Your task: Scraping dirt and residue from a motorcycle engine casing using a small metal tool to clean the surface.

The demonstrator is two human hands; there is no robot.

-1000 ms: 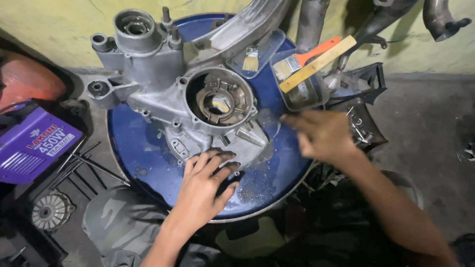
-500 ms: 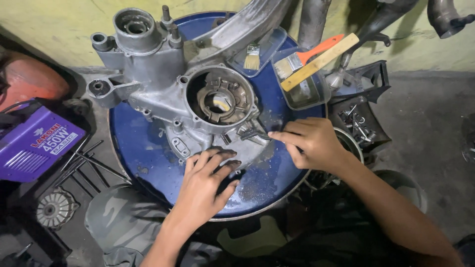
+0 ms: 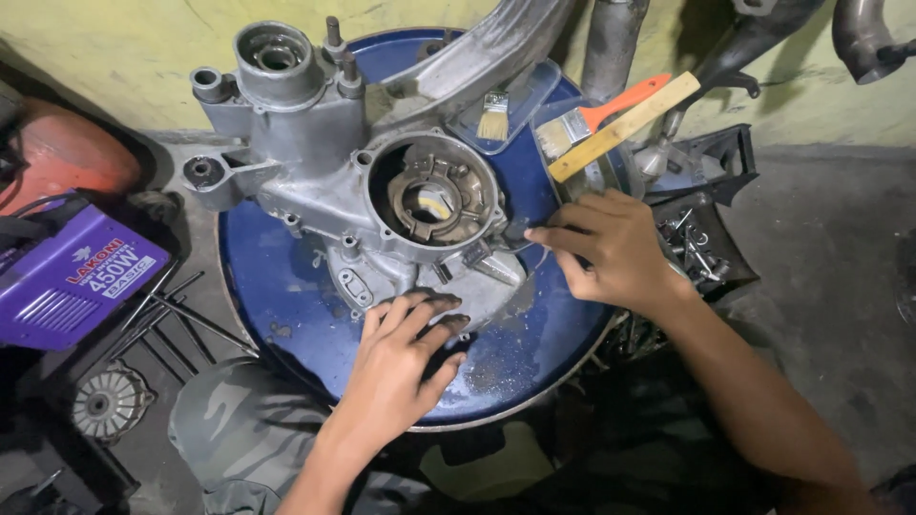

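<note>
Our left hand (image 3: pixel 405 367) lies flat, fingers spread wide, its fingertips pressing on the near edge of the grey engine casing (image 3: pixel 382 191); it grips nothing. Our right hand (image 3: pixel 615 248) comes in from the right with fingers drawn narrow, and its fingertips pinch what looks like a small dark piece just at the casing's right rim; we cannot tell what that piece is.

The casing lies on the round blue tabletop (image 3: pixel 286 286), far and slightly left of both hands. Its long axis runs from the near right, where our hands meet it, toward the far left, where its cylinder mouth (image 3: pixel 279 55) opens upward. The round opening (image 3: pixel 434 195) sits between the hands, and the right hand is the nearer to it.

Farther right, two paintbrushes (image 3: pixel 601 119) lie across a tray (image 3: pixel 706 219) of small metal parts. At far left sits a purple box (image 3: pixel 72 277).
</note>
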